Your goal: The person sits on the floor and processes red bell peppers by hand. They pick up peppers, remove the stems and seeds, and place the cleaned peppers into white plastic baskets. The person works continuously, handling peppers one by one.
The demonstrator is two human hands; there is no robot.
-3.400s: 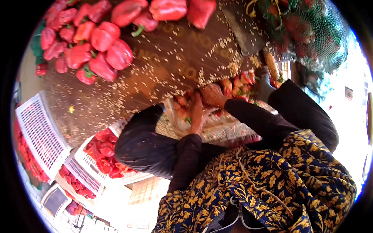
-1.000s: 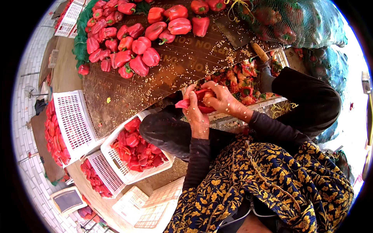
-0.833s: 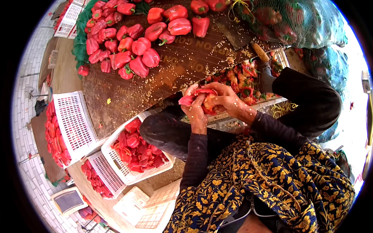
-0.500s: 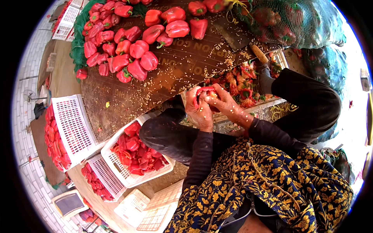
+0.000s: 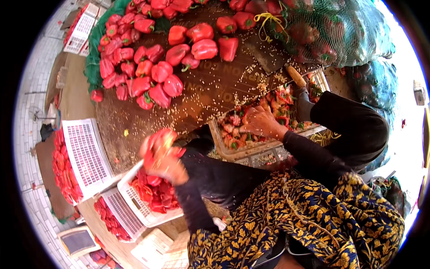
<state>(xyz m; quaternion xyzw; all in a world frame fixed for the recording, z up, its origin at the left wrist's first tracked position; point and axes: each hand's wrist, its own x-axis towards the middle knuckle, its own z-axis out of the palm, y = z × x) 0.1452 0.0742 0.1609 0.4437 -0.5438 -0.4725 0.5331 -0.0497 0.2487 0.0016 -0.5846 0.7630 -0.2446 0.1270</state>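
My left hand (image 5: 165, 167), smeared by motion, grips a hollowed red bell pepper (image 5: 162, 142) above a white crate (image 5: 148, 219) of red pepper pieces (image 5: 156, 195). My right hand (image 5: 265, 123) is over a shallow crate (image 5: 237, 154) of pepper cores and scraps (image 5: 282, 101). Its fingers are curled in; what they hold, if anything, is hidden among the scraps. Whole red bell peppers (image 5: 205, 48) lie in a loose heap on the brown board (image 5: 197, 96), which is strewn with pale seeds.
A wooden-handled cleaver (image 5: 295, 76) lies at the board's right edge. Green net sacks of peppers (image 5: 336, 36) stand at the far right. More white crates (image 5: 87, 154) with red pieces line the left side. A scale-like device (image 5: 78, 240) sits lower left.
My hands have come apart. The left has swung left with the pepper to above the white crate; the right has stayed near the scrap crate, its fingers now down among the scraps.
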